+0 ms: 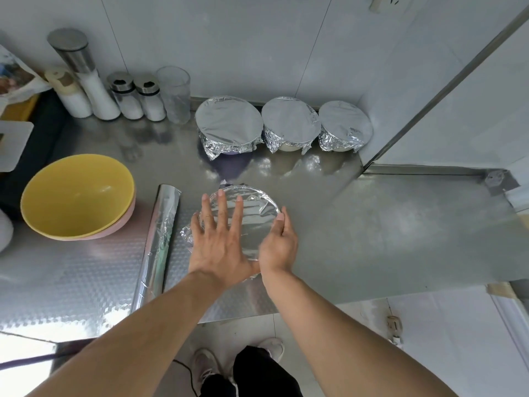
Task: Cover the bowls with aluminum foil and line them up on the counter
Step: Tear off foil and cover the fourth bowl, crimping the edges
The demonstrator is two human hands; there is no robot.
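Both hands (220, 242) (279, 242) — foil-covered bowl (254, 213)

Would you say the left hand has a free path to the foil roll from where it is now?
Probably yes. The left hand lies flat on the foil-covered bowl, and the foil roll lies just to its left on the counter with nothing between them.
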